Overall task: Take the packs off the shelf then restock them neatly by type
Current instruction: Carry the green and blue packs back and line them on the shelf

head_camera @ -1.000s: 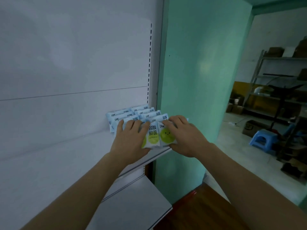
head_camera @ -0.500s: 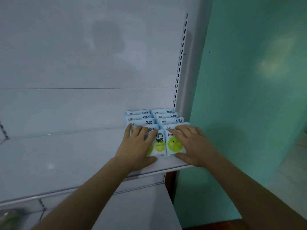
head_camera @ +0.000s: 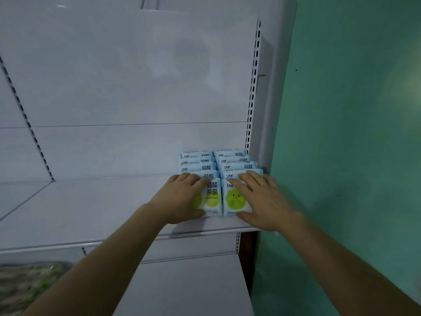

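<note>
White shelving unit, back panel (head_camera: pixel 127 71) bare; green wall (head_camera: pixel 353 133) just beside its right upright. One shelf (head_camera: pixel 86 210) carries the stock; a lower shelf (head_camera: pixel 189 290) sits beneath it. At lower left, a blurred greenish mass, not identifiable.

Packs (head_camera: pixel 217 166): light blue, green round motif on the faces, standing in two files side by side at the shelf's right end, running from the front edge toward the back panel. All appear to be one type. Front left pack (head_camera: pixel 213 197) and front right pack (head_camera: pixel 234 199) stand just behind the front edge, touching each other.

Left hand (head_camera: pixel 182 199): fingers extended and flat, pressing the face and top of the front left pack; thumb under its lower edge. Not clenched, nothing grasped.
Right hand (head_camera: pixel 259 199): fingers likewise flat over the front right pack, thumb along the shelf's front edge. Also released, pressing only.

Judgement: step in hand is squaring the two files. To do it well, push both fronts back evenly so faces stay flush and parallel to the front edge; keep pressure low on the faces, since soft packs will likely buckle or topple backward if pushed at the top only.
</note>
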